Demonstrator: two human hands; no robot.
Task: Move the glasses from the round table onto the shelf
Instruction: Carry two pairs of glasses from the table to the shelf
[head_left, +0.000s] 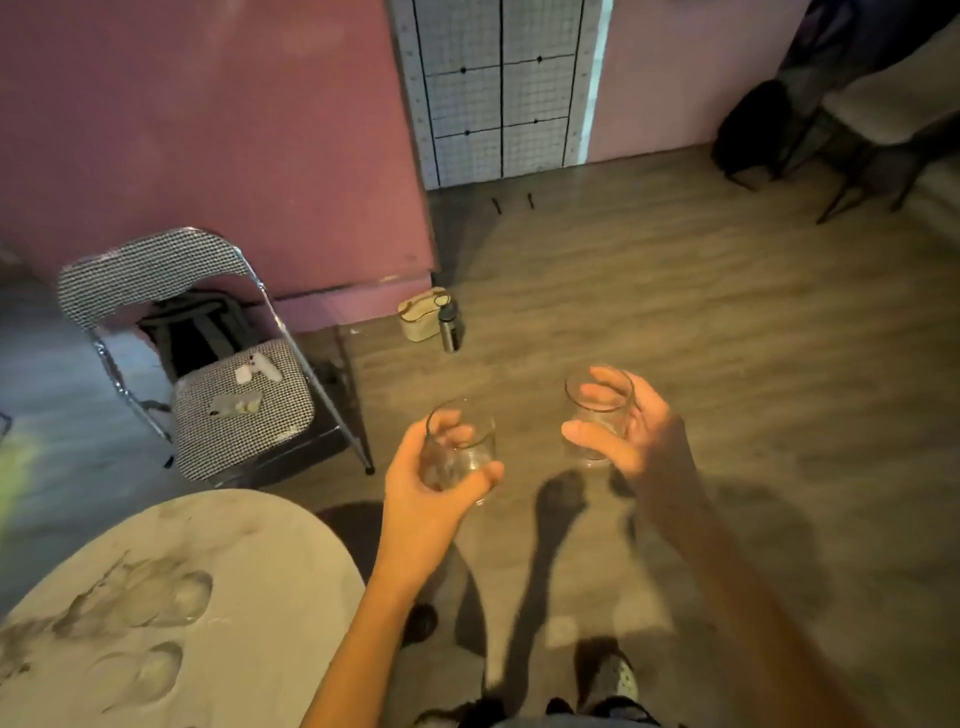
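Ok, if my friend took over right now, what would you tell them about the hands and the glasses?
Left hand: holding one glass, upright.
Right hand: holding the other glass, upright.
Both glasses are in the air over the floor, to the right of the round table.
Done: these two are off the table.
Left: carry them to the shelf, which is not clearly in view, and set them down.

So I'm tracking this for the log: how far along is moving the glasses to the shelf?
Done: two glasses are off the round table; the part of it in view holds none. In hand: the left hand grips one glass and the right hand grips the other glass, both carried upright over the floor. Left: setting them on the shelf, which is not clearly in view.
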